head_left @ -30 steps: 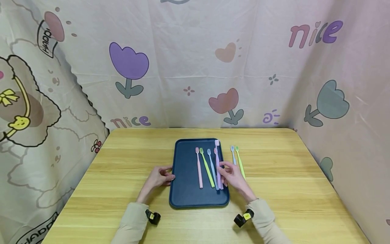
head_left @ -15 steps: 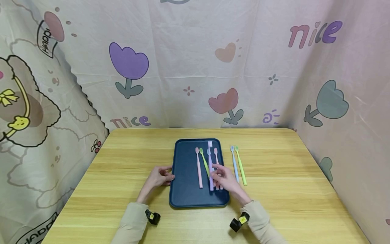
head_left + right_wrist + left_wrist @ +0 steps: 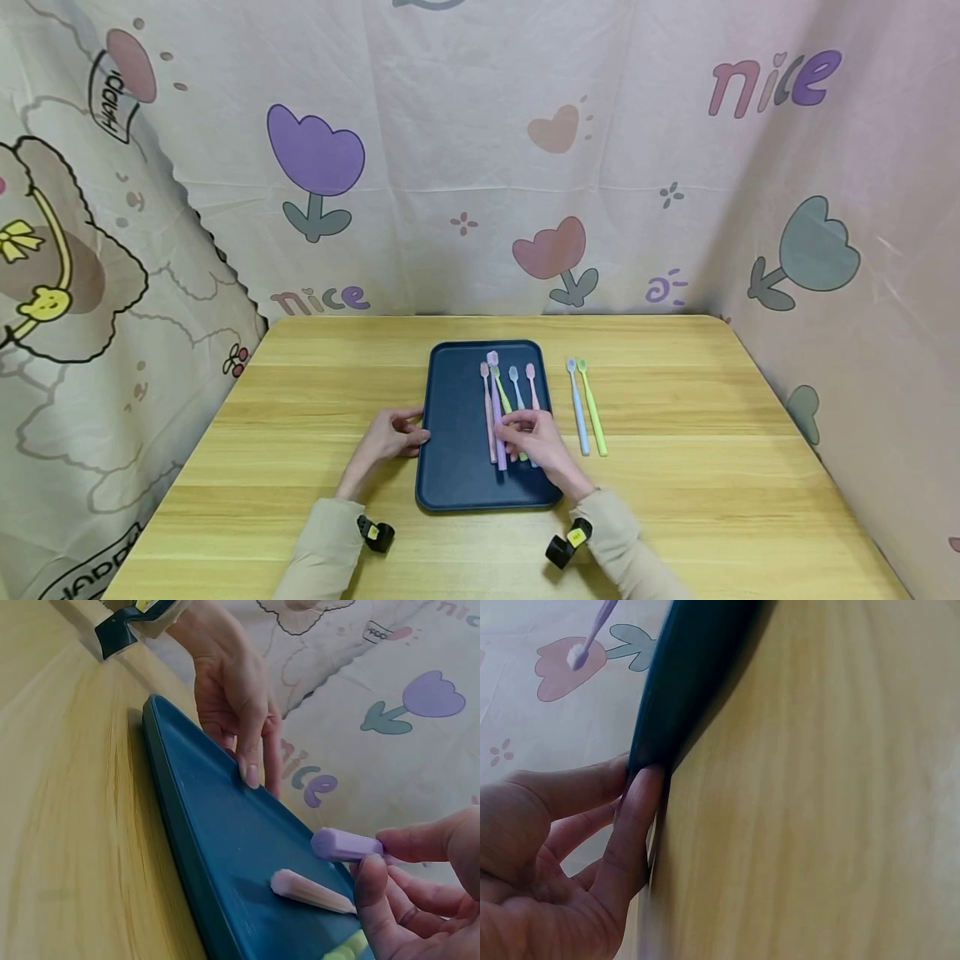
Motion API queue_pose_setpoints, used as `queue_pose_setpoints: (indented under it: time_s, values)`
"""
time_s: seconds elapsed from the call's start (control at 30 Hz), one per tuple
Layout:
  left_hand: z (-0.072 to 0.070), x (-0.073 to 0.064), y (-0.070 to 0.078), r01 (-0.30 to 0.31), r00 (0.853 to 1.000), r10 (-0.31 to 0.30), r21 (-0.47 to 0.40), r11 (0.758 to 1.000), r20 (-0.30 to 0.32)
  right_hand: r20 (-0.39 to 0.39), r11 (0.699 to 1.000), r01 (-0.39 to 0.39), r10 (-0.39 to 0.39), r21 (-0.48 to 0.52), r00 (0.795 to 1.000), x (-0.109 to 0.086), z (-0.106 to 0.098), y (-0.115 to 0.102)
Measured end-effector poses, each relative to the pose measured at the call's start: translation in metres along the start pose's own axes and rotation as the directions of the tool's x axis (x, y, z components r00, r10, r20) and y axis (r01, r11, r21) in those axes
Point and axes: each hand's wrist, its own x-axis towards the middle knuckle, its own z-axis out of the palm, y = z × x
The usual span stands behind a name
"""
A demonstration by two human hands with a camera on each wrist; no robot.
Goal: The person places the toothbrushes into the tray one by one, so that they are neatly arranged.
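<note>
My right hand pinches a purple toothbrush between thumb and fingers, raised above the dark blue tray. Below it on the tray lie a pink toothbrush at the left, a green toothbrush, a blue toothbrush and a second pink toothbrush. My right hand partly hides these last three. At the tray's left rim, my left hand grips the edge, thumb on the rim, as the left wrist view also shows.
To the right of the tray, a blue toothbrush and a green toothbrush lie side by side on the wooden table. A printed curtain hangs behind the table and along both sides.
My right hand has carried the purple toothbrush leftward across the tray, from the right pink toothbrush to the left pink and green ones. My left hand and the tray have stayed put.
</note>
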Motion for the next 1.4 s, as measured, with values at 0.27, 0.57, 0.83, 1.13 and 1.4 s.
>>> queue_pose_setpoints:
  time_s: [0.27,0.57,0.83,1.13,1.4]
  values:
    - [0.000,-0.002,0.003,-0.004,1.000,0.004,0.003,1.000,0.006,-0.001,0.999,-0.031,0.031,0.030,1.000,0.004,0.012,0.000]
    - [0.002,0.002,-0.001,0.025,1.000,-0.025,0.020,0.999,-0.002,-0.014,0.999,-0.026,0.026,0.029,1.000,0.007,0.023,0.003]
    - [0.001,0.002,-0.001,0.022,1.000,-0.022,0.018,1.000,-0.004,-0.061,0.999,-0.002,0.000,-0.033,0.998,0.011,0.030,0.005]
    - [0.001,0.003,-0.002,0.027,1.000,-0.026,0.036,0.999,-0.012,-0.083,0.992,0.040,-0.050,-0.121,0.995,0.012,0.035,0.007]
    - [0.002,0.004,-0.001,0.041,0.999,-0.040,0.034,0.999,-0.019,-0.118,0.982,0.046,-0.069,-0.185,0.991,0.015,0.040,0.010]
